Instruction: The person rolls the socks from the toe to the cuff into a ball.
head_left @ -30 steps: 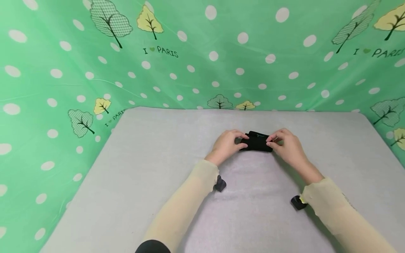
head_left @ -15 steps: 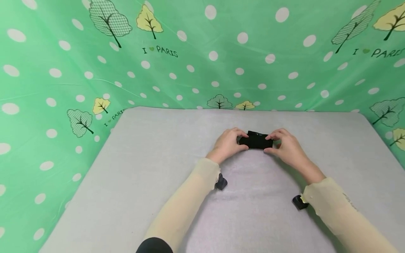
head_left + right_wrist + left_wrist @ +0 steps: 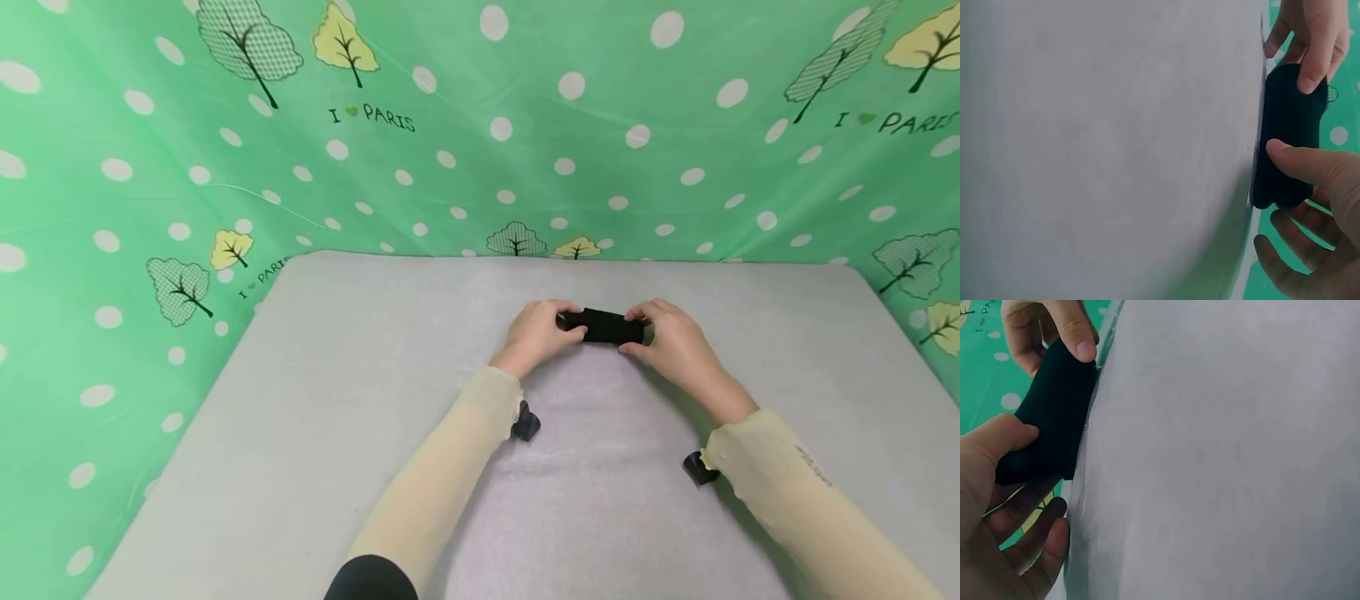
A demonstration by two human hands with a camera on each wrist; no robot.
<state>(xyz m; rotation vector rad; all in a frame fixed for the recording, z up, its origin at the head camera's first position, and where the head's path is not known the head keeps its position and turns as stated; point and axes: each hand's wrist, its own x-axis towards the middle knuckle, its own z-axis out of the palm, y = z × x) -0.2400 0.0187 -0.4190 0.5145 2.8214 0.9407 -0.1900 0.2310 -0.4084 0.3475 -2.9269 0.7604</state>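
Note:
A black folded cloth bundle (image 3: pixel 609 327), matte and oblong, is held at the far part of the table in the head view. My left hand (image 3: pixel 534 337) pinches its left end, the thumb on the near face and the fingers behind. On the other end, my right hand (image 3: pixel 673 340) grips it the same way. Seen from the left wrist, the cloth bundle (image 3: pixel 1054 419) spans between both hands. The right wrist view shows the bundle (image 3: pixel 1294 125) with rounded, layered folds at its lower end. The fingers behind it are partly hidden.
A grey cloth-covered table (image 3: pixel 315 400) lies under the hands. Behind it hangs a green curtain (image 3: pixel 420 150) with white dots and printed trees. Small black wrist cameras (image 3: pixel 527 422) are strapped at the cream sleeves (image 3: pixel 442 467).
The bundle has become narrower and more rolled, and its top strip with a small mark no longer shows. Both hands have shifted their grip slightly and moved a little away toward the far edge.

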